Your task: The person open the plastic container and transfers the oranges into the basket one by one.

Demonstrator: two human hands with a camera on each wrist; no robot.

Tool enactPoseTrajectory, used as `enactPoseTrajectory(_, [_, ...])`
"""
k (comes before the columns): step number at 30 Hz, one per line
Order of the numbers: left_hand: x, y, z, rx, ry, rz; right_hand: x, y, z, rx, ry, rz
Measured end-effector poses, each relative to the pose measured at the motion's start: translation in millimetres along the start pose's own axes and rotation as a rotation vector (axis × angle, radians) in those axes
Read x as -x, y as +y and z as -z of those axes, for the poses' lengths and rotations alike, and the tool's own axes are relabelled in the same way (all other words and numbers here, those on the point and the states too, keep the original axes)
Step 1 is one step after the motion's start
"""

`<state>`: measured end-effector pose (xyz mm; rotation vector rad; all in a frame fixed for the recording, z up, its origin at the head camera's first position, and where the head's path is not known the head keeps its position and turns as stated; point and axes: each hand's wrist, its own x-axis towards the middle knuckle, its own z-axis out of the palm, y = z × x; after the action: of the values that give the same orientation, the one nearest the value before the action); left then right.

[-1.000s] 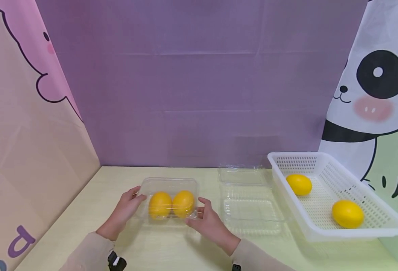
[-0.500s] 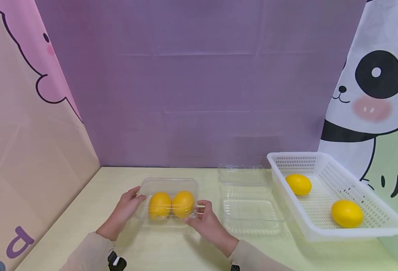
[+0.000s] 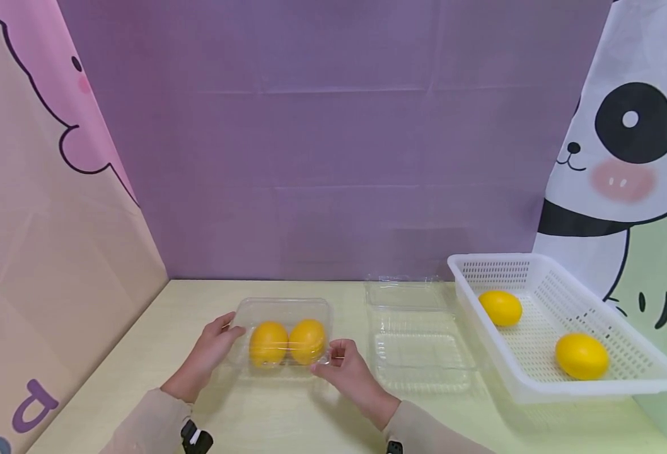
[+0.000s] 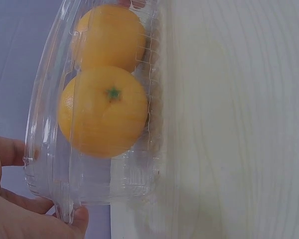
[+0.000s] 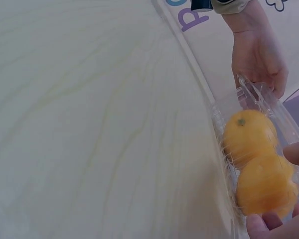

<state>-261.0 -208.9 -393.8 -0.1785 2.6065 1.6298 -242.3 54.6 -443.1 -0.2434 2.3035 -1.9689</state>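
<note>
A clear plastic clamshell box (image 3: 284, 309) with its lid down holds two oranges (image 3: 268, 344), side by side. My left hand (image 3: 211, 348) grips the box's left end; in the left wrist view the thumb and fingers pinch its rim (image 4: 65, 211). At the right front corner my right hand (image 3: 357, 378) pinches the box edge between thumb and curled fingers. In the right wrist view, part of the right hand (image 5: 284, 228) shows beside the nearer orange (image 5: 267, 186), partly cut off by the frame.
A second clear clamshell box (image 3: 421, 350) lies open right of the hands. Beyond it a white perforated basket (image 3: 538, 372) holds two lemons (image 3: 582, 357). A purple cloth (image 3: 333, 157) hangs behind the table, with printed cloths on both sides.
My right hand's fingers have drawn in and down slightly at the box's right front corner. The left hand, the box and the oranges have barely moved.
</note>
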Motion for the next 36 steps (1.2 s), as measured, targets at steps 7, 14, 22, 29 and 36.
enactPoseTrajectory(7, [-0.4, -0.3, -0.3, -0.001, 0.002, -0.001, -1.0, 0.8, 0.0, 0.056, -0.011, 0.046])
enactPoseTrajectory(14, [-0.6, -0.8, 0.1, 0.003, 0.002, -0.007, 0.2, -2.9, -0.4, 0.131, -0.039, 0.080])
enactPoseTrajectory(22, [-0.8, 0.1, 1.8, 0.011, -0.011, -0.020, 0.0, -4.9, 2.2, 0.137, -0.067, 0.116])
enactPoseTrajectory(29, [-0.1, -0.1, 4.2, 0.011, -0.023, -0.035, 0.4, -7.8, 4.3, 0.102, -0.091, 0.083])
enactPoseTrajectory(36, [1.6, -5.9, 7.7, 0.032, -0.037, -0.028, -1.7, -6.5, 6.3, 0.091, -0.098, 0.036])
